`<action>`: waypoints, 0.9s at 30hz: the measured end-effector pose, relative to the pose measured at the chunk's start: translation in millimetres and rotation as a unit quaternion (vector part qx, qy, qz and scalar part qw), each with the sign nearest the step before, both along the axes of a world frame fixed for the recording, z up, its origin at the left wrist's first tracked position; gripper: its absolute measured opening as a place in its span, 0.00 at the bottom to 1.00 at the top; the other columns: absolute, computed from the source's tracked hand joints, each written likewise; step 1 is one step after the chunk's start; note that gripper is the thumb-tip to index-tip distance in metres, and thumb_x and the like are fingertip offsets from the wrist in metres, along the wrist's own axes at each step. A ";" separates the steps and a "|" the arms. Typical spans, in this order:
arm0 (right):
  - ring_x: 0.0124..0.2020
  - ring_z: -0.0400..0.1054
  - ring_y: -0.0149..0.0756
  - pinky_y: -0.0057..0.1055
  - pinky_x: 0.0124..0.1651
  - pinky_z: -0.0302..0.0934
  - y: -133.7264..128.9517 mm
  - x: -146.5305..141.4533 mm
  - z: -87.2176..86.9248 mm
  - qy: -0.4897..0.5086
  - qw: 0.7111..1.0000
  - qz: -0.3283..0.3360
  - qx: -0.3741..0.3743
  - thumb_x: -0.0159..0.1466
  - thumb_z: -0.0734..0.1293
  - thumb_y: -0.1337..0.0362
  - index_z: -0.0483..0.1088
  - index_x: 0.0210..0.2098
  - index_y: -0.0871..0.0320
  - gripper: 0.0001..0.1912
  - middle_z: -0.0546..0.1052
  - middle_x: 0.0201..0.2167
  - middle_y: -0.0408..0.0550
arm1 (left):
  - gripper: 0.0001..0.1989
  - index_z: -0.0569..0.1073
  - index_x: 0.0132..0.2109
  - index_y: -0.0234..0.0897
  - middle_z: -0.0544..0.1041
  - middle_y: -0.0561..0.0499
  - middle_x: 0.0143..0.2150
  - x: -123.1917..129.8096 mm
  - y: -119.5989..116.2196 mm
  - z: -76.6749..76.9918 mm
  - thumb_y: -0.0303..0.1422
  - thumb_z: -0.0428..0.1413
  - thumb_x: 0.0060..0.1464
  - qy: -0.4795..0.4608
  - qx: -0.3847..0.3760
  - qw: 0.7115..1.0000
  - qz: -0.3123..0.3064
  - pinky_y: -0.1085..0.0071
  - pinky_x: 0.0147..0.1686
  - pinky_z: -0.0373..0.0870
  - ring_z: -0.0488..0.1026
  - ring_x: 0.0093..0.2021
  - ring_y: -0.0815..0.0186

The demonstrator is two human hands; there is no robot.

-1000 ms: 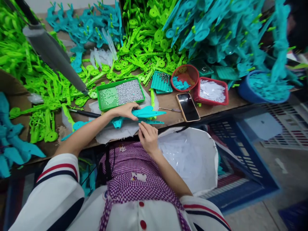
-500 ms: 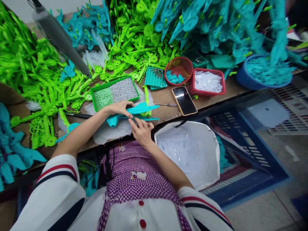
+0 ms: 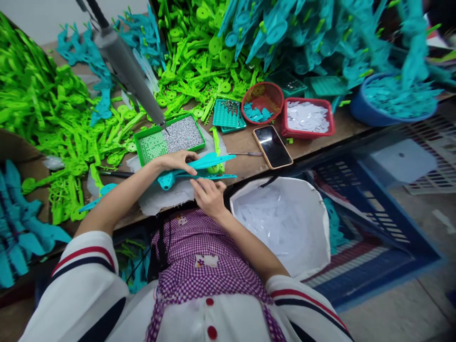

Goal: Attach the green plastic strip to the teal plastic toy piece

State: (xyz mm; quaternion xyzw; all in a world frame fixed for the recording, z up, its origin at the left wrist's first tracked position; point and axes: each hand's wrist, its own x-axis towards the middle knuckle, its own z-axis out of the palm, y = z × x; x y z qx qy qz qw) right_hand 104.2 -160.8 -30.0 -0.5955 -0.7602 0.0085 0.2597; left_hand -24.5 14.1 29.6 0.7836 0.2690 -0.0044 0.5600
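A teal plastic part (image 3: 213,161) with two long blades lies over the white cloth (image 3: 160,199) at the bench's front edge. My left hand (image 3: 178,160) grips it from above, thumb and fingers closed around its body. Just below the lower blade is my right hand (image 3: 209,195), its fingers bent and drawn together at the tips. Whatever is between those fingertips, if anything, is too small to make out. A green tray (image 3: 137,142) of small silvery screws sits beyond my left hand. Above it hangs a grey electric screwdriver (image 3: 130,73), its tip over the screws.
Heaps of lime-green parts (image 3: 192,61) and teal parts (image 3: 313,42) cover the back. A phone (image 3: 272,147), a red basket (image 3: 308,134) of white pieces, a round red bowl (image 3: 263,90) and a blue tub (image 3: 392,121) stand rightward. A white-lined bag (image 3: 317,256) is below the edge.
The hanging screwdriver has swung right and down, so its tip is now over the screw tray. My right hand's fingers have drawn slightly down from the teal part; my left hand stays on it.
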 end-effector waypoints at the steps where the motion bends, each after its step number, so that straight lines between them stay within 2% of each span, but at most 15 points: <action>1: 0.50 0.70 0.41 0.40 0.48 0.46 -3.5 5.1 -0.7 0.015 1.000 -0.022 0.013 0.68 0.59 0.66 0.72 0.54 0.50 0.17 0.78 0.49 0.50 | 0.25 0.74 0.45 0.35 0.78 0.47 0.42 -0.3 0.2 -0.3 0.42 0.65 0.40 0.003 -0.006 1.000 0.003 0.68 0.39 0.67 0.73 0.40 0.63; 5: 0.51 0.70 0.42 0.42 0.52 0.50 -16.8 25.0 3.0 0.096 0.989 -0.111 0.036 0.68 0.60 0.66 0.75 0.49 0.50 0.16 0.78 0.48 0.51 | 0.26 0.73 0.46 0.35 0.77 0.47 0.43 -1.1 -2.2 0.4 0.42 0.65 0.40 0.018 -0.002 1.000 -0.001 0.67 0.39 0.68 0.73 0.40 0.62; 7: 0.49 0.70 0.42 0.42 0.53 0.54 -22.3 33.8 7.8 0.149 0.975 -0.153 0.054 0.68 0.59 0.66 0.75 0.47 0.51 0.15 0.78 0.45 0.51 | 0.26 0.74 0.46 0.36 0.76 0.47 0.44 -1.2 -7.7 0.2 0.42 0.65 0.41 0.022 0.066 0.998 -0.012 0.66 0.41 0.69 0.72 0.42 0.61; 10: 0.46 0.71 0.43 0.44 0.52 0.60 -29.1 45.9 17.1 0.222 0.947 -0.206 0.104 0.68 0.59 0.64 0.74 0.46 0.53 0.14 0.76 0.42 0.52 | 0.26 0.74 0.49 0.36 0.73 0.45 0.47 -1.0 -24.8 -3.1 0.41 0.65 0.42 0.022 0.202 0.979 -0.007 0.62 0.48 0.69 0.71 0.47 0.58; 13: 0.45 0.70 0.44 0.45 0.51 0.63 -30.3 54.8 31.9 0.271 0.928 -0.203 0.153 0.67 0.60 0.65 0.74 0.48 0.54 0.14 0.75 0.40 0.53 | 0.31 0.70 0.57 0.37 0.69 0.41 0.54 -3.1 -50.6 -8.2 0.39 0.65 0.45 0.024 0.297 0.954 0.040 0.58 0.53 0.68 0.69 0.53 0.55; 15: 0.45 0.70 0.44 0.45 0.51 0.63 -23.2 56.6 46.5 0.291 0.928 -0.161 0.170 0.66 0.61 0.65 0.74 0.49 0.53 0.14 0.74 0.40 0.52 | 0.36 0.65 0.61 0.38 0.65 0.38 0.60 -10.8 -69.9 -9.0 0.39 0.66 0.46 0.028 0.359 0.928 0.091 0.53 0.57 0.66 0.66 0.58 0.51; 17: 0.47 0.70 0.42 0.45 0.52 0.64 -6.6 52.8 63.9 0.307 0.934 -0.090 0.161 0.65 0.63 0.64 0.72 0.50 0.52 0.15 0.75 0.43 0.51 | 0.34 0.64 0.61 0.40 0.65 0.39 0.61 -29.3 -90.6 -5.9 0.40 0.65 0.50 0.020 0.409 0.903 0.130 0.49 0.57 0.65 0.65 0.60 0.49; 20: 0.49 0.70 0.41 0.44 0.52 0.65 35.8 32.7 89.2 0.322 0.940 0.043 0.101 0.66 0.62 0.61 0.69 0.53 0.52 0.16 0.76 0.46 0.50 | 0.18 0.70 0.55 0.42 0.72 0.44 0.54 -82.0 -123.6 3.8 0.38 0.57 0.59 0.014 0.441 0.873 0.208 0.55 0.53 0.69 0.71 0.54 0.56; 22: 0.50 0.69 0.42 0.45 0.53 0.65 70.9 9.0 101.6 0.317 0.939 0.126 0.050 0.67 0.61 0.56 0.68 0.54 0.52 0.17 0.76 0.48 0.51 | 0.14 0.72 0.52 0.40 0.73 0.44 0.50 -128.9 -144.3 8.7 0.38 0.55 0.60 0.056 0.462 0.825 0.321 0.58 0.52 0.70 0.72 0.51 0.57; 25: 0.55 0.67 0.44 0.48 0.56 0.63 121.8 -40.4 112.6 0.308 0.925 0.222 0.006 0.65 0.61 0.47 0.65 0.57 0.52 0.25 0.73 0.53 0.53 | 0.24 0.72 0.55 0.39 0.72 0.42 0.52 -194.3 -168.9 5.5 0.43 0.61 0.53 0.163 0.447 0.768 0.429 0.55 0.54 0.68 0.71 0.54 0.51; 27: 0.60 0.63 0.46 0.50 0.60 0.60 151.2 -78.9 116.1 0.314 0.913 0.261 0.005 0.63 0.61 0.41 0.60 0.61 0.50 0.32 0.69 0.59 0.54 | 0.30 0.71 0.56 0.38 0.73 0.40 0.52 -221.2 -180.2 -4.0 0.46 0.63 0.48 0.200 0.404 0.764 0.461 0.55 0.53 0.69 0.72 0.53 0.48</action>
